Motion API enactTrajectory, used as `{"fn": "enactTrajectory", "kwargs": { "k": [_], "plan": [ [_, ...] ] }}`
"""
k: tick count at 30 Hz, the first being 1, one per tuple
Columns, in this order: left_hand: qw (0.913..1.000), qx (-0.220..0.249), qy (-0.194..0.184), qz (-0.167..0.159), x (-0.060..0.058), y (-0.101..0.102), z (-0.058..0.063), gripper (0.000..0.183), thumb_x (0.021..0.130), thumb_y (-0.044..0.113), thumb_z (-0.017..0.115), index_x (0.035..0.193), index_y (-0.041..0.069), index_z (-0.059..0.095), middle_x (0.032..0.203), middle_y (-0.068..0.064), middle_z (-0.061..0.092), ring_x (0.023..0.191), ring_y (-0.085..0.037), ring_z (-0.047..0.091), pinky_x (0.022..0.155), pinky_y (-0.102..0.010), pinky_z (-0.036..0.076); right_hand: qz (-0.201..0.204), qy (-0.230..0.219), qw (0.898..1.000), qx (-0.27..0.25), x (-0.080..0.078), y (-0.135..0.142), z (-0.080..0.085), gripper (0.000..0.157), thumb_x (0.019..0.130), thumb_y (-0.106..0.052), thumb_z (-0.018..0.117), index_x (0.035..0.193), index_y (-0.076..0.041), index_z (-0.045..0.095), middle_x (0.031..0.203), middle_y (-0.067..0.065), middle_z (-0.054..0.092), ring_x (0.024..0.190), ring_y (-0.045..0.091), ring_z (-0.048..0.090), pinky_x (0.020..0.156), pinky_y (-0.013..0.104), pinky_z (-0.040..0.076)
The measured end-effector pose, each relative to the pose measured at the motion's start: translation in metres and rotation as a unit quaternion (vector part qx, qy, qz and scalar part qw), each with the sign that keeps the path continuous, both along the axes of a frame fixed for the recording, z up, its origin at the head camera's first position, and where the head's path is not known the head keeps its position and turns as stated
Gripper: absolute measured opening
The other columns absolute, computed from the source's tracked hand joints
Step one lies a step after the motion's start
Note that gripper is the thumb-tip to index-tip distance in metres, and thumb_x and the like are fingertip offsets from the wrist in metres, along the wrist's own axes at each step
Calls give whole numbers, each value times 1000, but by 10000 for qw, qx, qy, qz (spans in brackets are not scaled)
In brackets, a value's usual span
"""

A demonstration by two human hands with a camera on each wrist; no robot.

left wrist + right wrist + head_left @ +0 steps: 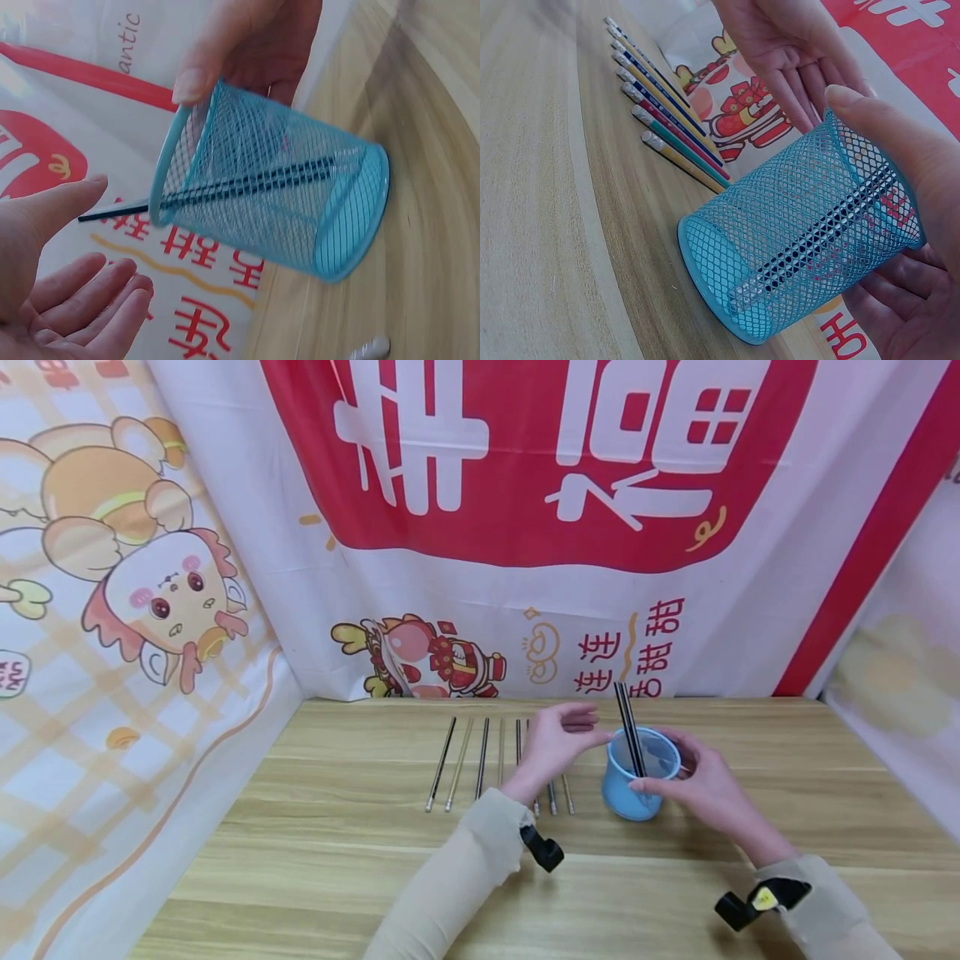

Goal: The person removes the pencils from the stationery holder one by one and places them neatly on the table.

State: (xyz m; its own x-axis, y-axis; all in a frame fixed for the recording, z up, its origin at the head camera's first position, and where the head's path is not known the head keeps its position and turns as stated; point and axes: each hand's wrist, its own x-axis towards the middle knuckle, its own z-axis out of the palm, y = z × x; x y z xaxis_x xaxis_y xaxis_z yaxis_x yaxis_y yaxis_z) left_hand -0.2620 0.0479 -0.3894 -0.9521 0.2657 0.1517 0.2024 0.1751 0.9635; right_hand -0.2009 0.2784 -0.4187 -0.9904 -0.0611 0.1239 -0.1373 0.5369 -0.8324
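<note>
A blue mesh pencil cup (626, 797) stands at the right of the wooden table, with dark pencils (622, 700) leaning inside it, eraser ends down. My right hand (705, 783) grips the cup at its rim, thumb on the near side and fingers round the far side. Just left of the cup, my left hand (557, 739) has its thumb stretched toward the rim and its fingers loosely bent, holding nothing. In the left wrist view the pencil tips jut out of the cup (352, 232) close to that thumb.
Several pencils (460, 764) lie in a row left of the cup, eraser ends toward me; my left hand and wrist hide part of them. A printed cloth (480, 589) hangs behind the table (315, 860), with more cloth at both sides.
</note>
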Motion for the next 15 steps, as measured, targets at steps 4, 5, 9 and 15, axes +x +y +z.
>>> {"fn": "enactTrajectory", "kwargs": {
  "k": [4, 5, 9, 15],
  "plan": [
    [10000, 41, 70, -58, -1, 11, 5, 55, 79, 27, 90, 129, 14, 69, 117, -3, 73, 107, -20, 69, 87, -23, 55, 6, 93, 10000, 26, -2, 1, 4, 87, 83, -45, 85, 150, -7, 44, 140, 19, 55, 122, 36, 57, 102, 53, 49],
    [9999, 27, 102, -61, -1, 13, 5, 55, 79, 28, 90, 129, 14, 69, 117, -1, 73, 107, -19, 69, 87, -22, 55, 8, 120, 9999, 22, -3, 1, 5, 87, 83, -44, 85, 149, -7, 44, 140, 19, 56, 121, 36, 57, 102, 53, 49],
    [9997, -105, 207, -28, -3, 21, 3, 54, 80, 30, 89, 128, 14, 70, 111, 7, 73, 101, -10, 69, 86, -23, 55, 35, 170, 9998, -10, -3, 2, 3, 84, 83, -42, 86, 148, -7, 45, 138, 18, 57, 120, 35, 58, 100, 48, 52],
    [9994, -316, 144, 54, -2, 29, -8, 48, 82, 29, 88, 124, 16, 72, 106, 10, 73, 93, -3, 67, 85, -22, 55, 76, 189, 9998, -92, 1, 1, 0, 85, 82, -41, 87, 147, -6, 47, 137, 18, 58, 120, 35, 60, 97, 42, 54]
  ]
}}
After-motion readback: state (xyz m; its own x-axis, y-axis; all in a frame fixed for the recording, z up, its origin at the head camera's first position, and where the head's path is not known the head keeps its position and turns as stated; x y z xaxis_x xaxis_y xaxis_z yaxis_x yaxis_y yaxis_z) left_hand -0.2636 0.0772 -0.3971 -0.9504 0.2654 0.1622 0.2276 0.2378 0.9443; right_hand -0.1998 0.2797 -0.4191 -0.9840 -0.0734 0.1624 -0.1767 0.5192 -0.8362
